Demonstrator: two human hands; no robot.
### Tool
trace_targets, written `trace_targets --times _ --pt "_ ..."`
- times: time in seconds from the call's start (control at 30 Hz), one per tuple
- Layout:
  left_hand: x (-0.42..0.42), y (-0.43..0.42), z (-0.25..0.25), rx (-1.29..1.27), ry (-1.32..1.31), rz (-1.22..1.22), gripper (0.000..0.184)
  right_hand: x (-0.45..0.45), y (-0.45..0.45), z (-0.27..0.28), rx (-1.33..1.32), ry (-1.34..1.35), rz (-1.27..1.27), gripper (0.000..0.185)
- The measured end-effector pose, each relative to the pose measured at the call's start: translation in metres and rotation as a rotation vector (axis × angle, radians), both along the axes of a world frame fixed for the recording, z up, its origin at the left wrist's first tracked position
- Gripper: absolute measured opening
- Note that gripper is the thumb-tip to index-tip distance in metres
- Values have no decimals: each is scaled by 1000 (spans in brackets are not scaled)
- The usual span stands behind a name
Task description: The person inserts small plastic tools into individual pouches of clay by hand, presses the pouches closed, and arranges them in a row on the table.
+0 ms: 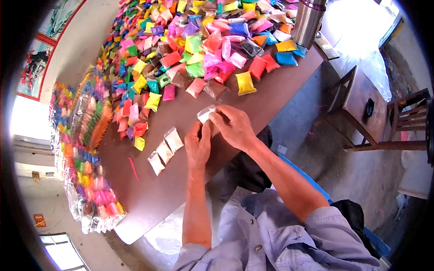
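Both my hands hold one small white packet point(206, 113) in a clear wrapper, above the brown table point(172, 189) near its front edge. My left hand point(198, 143) grips its lower left side, fingers closed. My right hand point(233, 124) pinches it from the right, thumb and fingertips together. Left of my left hand, three cream packets lie side by side: an upper one point(173, 139), a middle one point(164, 152) and a lower one point(156, 163). A yellow packet point(245, 83) lies beyond my right hand.
A large heap of coloured packets point(194, 45) covers the table's far side. Bundled packets in clear bags point(92, 180) line the left edge. A steel flask point(309, 22) stands far right. A pink strip point(133, 168) lies at left. A wooden stool point(361, 108) stands on the right.
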State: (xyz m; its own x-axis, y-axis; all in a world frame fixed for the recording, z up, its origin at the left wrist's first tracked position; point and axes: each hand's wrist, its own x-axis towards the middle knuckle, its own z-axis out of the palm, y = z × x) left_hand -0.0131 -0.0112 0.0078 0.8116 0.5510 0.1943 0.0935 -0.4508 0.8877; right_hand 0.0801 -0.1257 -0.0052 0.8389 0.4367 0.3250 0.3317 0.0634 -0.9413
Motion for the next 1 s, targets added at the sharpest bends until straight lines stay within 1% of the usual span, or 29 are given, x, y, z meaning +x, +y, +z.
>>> trace_targets --times 0.13,0.2,0.37,0.47,0.53,0.6,0.63,0.7,0.77,0.83,1.0 --pt "2 4 -3 -76 -47 10 33 -2 -1 7 -4 -58 12 20" --pt "0 5 -2 -39 2 26 34 -2 -2 6 16 -22 20 20" --pt "-2 1 -4 -17 -7 -20 36 1 -2 -4 2 122 33 25" --pt "-2 0 -2 17 12 -26 38 2 -4 -2 -16 70 15 26" --pt "-1 -3 6 49 54 17 36 1 -6 4 -23 75 29 27" --pt "0 5 -17 42 4 27 35 0 -6 7 -31 82 44 27" --pt "1 6 -21 33 -40 35 34 1 -6 6 -35 50 39 28" --pt "0 6 -22 45 -45 39 35 0 -6 5 -40 17 34 28" --pt "-1 6 -18 58 -54 42 36 0 -6 3 -30 94 59 28" --pt "-3 6 -16 29 17 19 38 2 -7 1 -23 115 65 29" --pt "-4 5 -18 -5 25 8 38 0 -6 4 -1 167 80 29"
